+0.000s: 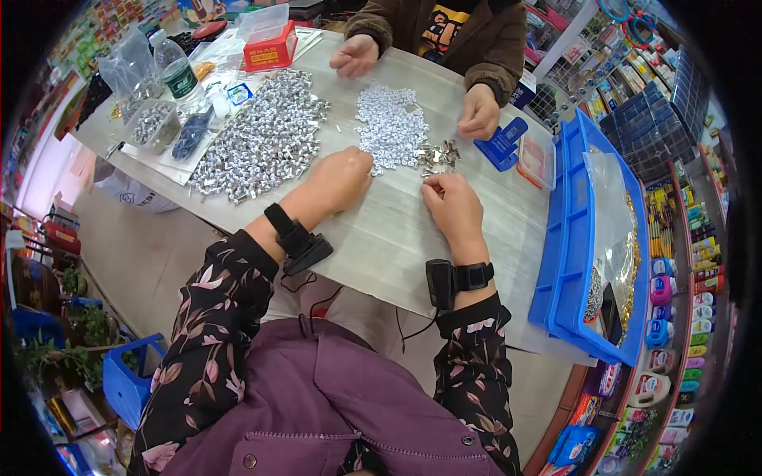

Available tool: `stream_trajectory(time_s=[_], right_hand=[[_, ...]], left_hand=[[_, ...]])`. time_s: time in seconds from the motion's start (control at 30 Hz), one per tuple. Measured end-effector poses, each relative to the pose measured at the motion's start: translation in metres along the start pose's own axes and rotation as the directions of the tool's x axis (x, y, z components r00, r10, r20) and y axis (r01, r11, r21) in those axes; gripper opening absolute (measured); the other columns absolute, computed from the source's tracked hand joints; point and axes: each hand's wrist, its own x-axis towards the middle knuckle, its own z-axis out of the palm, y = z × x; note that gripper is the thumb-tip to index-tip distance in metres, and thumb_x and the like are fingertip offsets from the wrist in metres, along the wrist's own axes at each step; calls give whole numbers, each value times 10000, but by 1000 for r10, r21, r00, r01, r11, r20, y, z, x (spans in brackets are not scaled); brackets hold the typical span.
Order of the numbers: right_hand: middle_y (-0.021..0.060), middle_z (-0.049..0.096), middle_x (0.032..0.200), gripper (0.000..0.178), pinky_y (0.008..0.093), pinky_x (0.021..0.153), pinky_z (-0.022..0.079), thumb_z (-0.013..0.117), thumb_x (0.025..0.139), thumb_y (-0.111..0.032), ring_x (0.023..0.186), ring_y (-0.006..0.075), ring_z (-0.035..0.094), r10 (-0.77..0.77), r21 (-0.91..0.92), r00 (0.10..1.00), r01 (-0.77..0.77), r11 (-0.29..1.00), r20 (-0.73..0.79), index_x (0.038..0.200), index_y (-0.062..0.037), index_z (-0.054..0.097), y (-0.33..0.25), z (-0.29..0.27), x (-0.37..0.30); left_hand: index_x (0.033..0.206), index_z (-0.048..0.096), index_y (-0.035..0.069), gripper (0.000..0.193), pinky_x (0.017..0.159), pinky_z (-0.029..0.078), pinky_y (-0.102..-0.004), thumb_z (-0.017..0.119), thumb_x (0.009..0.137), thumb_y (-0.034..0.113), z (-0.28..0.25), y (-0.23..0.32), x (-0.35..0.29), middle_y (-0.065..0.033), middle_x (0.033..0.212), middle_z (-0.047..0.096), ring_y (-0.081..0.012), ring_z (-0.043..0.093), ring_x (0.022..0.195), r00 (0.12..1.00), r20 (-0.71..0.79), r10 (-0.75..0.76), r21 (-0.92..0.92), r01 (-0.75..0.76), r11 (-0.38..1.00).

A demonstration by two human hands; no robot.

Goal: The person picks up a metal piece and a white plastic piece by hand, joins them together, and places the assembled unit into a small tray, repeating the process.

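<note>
My left hand (343,176) is closed, its curled fingertips at the near left edge of a heap of small white round pieces (389,127). Whatever it may hold is hidden. My right hand (456,208) has thumb and forefinger pinched together on the tabletop, just below a small pile of shiny metal clips (439,157). Anything in that pinch is too small to make out. To the left of my left hand spreads a large heap of small silver-and-white pieces (266,131). Both wrists wear black strapped devices.
Across the table (381,246) a co-worker's two hands (480,113) hover near the white heap and clips. A blue tray (575,222) stands along the right edge, near a clear plastic box (537,159). Far left are a water bottle (181,75), a tub (155,127) and a red box (270,49).
</note>
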Motion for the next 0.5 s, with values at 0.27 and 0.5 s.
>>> stream_trajectory(time_s=[0.27,0.5], right_hand=[[46,594,764,204,325,617,464,647,758,-237,702,217,590,135,57,990,-137,989,41,934,-132,651,0,0,5],[39,597,748,158,336,580,463,644,758,-236,668,228,586,-92,-57,993,88,994,-78,875,-131,643,0,10,6]], left_hand=[[793,523,20,92,648,462,-406,543,761,104,-5,1,-4,-166,771,573,-363,564,712,1000,12,28,-116,-27,993],[863,543,32,117,532,439,-275,565,824,140,-10,8,-18,-59,708,561,-174,560,628,968,190,-166,-646,250,721]])
